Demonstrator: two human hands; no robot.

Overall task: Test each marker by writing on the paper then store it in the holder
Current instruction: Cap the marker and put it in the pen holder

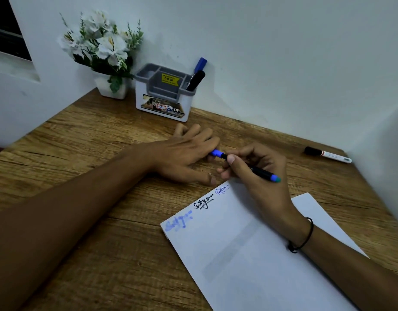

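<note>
My right hand point(258, 171) grips a black marker with a blue end point(264, 173), held level just above the top edge of the white paper point(249, 254). Its blue cap point(216, 153) sits at the marker's front end, under the fingers of my left hand point(186, 153), which seem to hold the cap. Three scribbles, light blue, black and dark blue, run along the paper's top left edge. The white and grey holder point(164, 97) stands against the wall with a blue marker point(200, 65) and a black marker point(196, 80) upright in its right compartment.
A white marker with a black cap point(327, 154) lies on the wooden desk point(92, 142) at the far right, near the wall. A white pot of artificial flowers point(106, 52) stands left of the holder. Walls close the desk in at the back and right.
</note>
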